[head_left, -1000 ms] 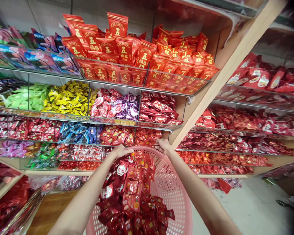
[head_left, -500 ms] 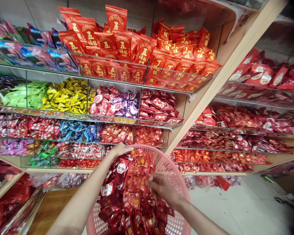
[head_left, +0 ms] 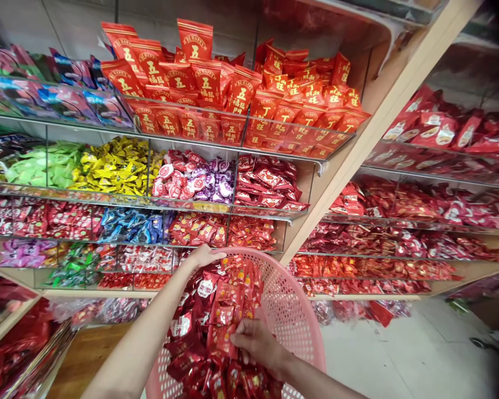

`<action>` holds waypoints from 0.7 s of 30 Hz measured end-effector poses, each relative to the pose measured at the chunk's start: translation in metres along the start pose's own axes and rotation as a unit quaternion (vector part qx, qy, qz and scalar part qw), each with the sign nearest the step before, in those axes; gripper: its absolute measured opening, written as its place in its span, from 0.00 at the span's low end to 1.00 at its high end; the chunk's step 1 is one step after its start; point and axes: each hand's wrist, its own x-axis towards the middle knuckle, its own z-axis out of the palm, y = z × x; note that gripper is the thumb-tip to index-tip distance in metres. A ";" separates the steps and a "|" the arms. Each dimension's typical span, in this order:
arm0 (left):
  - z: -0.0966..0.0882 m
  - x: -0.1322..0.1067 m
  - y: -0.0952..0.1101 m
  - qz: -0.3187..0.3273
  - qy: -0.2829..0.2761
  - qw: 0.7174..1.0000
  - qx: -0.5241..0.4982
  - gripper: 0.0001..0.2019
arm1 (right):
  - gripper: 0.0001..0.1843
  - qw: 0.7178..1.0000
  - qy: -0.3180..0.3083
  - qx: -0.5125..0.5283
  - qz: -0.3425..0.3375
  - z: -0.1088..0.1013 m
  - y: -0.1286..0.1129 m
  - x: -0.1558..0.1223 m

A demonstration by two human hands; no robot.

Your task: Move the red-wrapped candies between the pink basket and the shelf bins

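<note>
A pink perforated plastic basket [head_left: 293,288] is in front of me, with many small red candy packets in it. My left hand [head_left: 205,256] is closed over its far rim, the thumb lying along the edge. Inside the basket, my right hand [head_left: 253,341] has its fingers curled, with thumb and forefinger pinched at the right edge of a red candy packet [head_left: 221,340] printed with orange fruit. Darker red packets [head_left: 191,360] lie to the left and below, some with white labels. The undersides of the right fingers are hidden.
Shelves with clear fronts hold sorted sweets: large red packets [head_left: 178,77], yellow ones [head_left: 114,166] and blue ones [head_left: 128,224]. A slanting wooden upright [head_left: 341,183] divides two shelf units. Plastic bags [head_left: 120,310] lie under the bottom shelf. A brown wooden surface [head_left: 83,354] is at lower left.
My right hand has moved left and toward me over the candy, and the red packet at its fingertips has moved with it. My left hand keeps its place on the rim.
</note>
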 end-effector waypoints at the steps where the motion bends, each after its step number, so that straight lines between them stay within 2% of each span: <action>1: 0.000 0.000 -0.001 0.001 -0.003 1.000 -0.005 0.27 | 0.20 1.000 0.003 -0.007 0.002 0.002 0.000 0.000; 4: 0.001 0.002 -0.003 0.000 -0.009 1.000 -0.025 0.27 | 0.21 0.996 0.014 -0.080 -0.018 0.000 -0.007 0.002; 6: 0.002 0.004 -0.005 -0.005 -0.011 0.999 -0.037 0.27 | 0.22 0.981 0.052 -0.171 -0.073 -0.011 -0.018 0.007; 9: 0.003 0.007 -0.008 -0.011 -0.012 0.999 -0.047 0.26 | 0.23 0.925 0.154 -0.297 -0.178 -0.042 -0.046 0.023; 13: 0.004 0.008 -0.009 -0.011 -0.010 0.999 -0.052 0.26 | 0.16 0.855 0.269 -0.358 -0.262 -0.095 -0.090 0.057; 15: 0.004 0.008 -0.009 -0.005 -0.008 0.999 -0.045 0.27 | 0.10 0.826 0.300 -0.407 -0.249 -0.114 -0.110 0.075; 17: 0.004 0.008 -0.009 0.001 -0.006 0.999 -0.037 0.27 | 0.06 0.793 0.318 -0.479 -0.204 -0.124 -0.125 0.093; 21: 0.004 0.008 -0.009 0.004 0.001 1.000 -0.030 0.28 | 0.11 0.706 0.315 -0.615 -0.153 -0.117 -0.141 0.126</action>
